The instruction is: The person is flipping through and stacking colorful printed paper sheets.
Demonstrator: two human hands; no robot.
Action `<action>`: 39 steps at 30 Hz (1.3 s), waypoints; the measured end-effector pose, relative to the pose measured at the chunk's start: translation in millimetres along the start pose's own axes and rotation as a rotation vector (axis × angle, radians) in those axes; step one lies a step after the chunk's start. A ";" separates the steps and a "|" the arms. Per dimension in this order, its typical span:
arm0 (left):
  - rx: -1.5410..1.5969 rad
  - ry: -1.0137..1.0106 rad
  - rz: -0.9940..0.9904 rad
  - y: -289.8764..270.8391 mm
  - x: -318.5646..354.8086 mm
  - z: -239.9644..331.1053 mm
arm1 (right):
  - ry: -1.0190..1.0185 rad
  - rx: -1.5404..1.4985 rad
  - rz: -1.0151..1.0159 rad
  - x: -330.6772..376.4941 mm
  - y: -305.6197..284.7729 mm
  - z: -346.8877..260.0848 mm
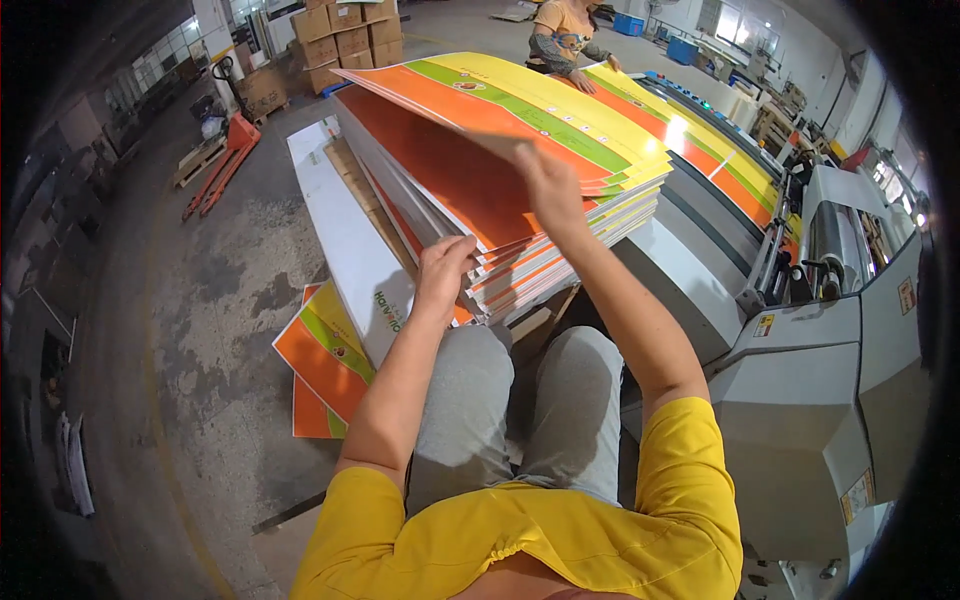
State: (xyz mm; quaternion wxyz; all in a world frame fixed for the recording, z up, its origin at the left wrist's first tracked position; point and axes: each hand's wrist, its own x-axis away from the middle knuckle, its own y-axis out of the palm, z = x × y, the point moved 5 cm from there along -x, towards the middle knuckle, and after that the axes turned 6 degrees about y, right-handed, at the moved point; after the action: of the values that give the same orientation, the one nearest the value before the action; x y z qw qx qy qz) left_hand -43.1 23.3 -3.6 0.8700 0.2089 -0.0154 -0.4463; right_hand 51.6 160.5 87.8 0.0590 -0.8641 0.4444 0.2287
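A thick stack of printed sheets (540,265), orange, green and yellow, stands in front of my knees. My right hand (552,192) is closed on the near edge of the top sheets (480,98), which bow up off the pile. Under them the orange face of a lower sheet (425,165) shows. At the stack's near left corner, my left hand (443,277) has its fingers closed over the sheet corners. How many sheets either hand grips cannot be made out. Left of the stack leans a long white printed board (345,235).
A large grey machine (790,385) with rollers stands at my right, a printed sheet (720,165) lying on its feed bed. Beyond it a co-worker (570,45) rests a hand on that sheet. More printed sheets (325,350) lie low at left. Farther off are a red pallet jack (232,150) and cartons (350,40).
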 end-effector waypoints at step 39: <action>0.071 0.066 0.022 -10.6 -1.5 -3.4 | -0.529 0.907 -0.271 67.3 28.6 7.2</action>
State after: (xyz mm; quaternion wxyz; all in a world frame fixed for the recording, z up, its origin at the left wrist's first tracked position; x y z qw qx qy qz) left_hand -51.5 20.1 -10.5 0.8670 0.2543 -0.0049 -0.4285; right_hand 60.1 95.7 54.1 0.5650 -0.7145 0.3530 0.2139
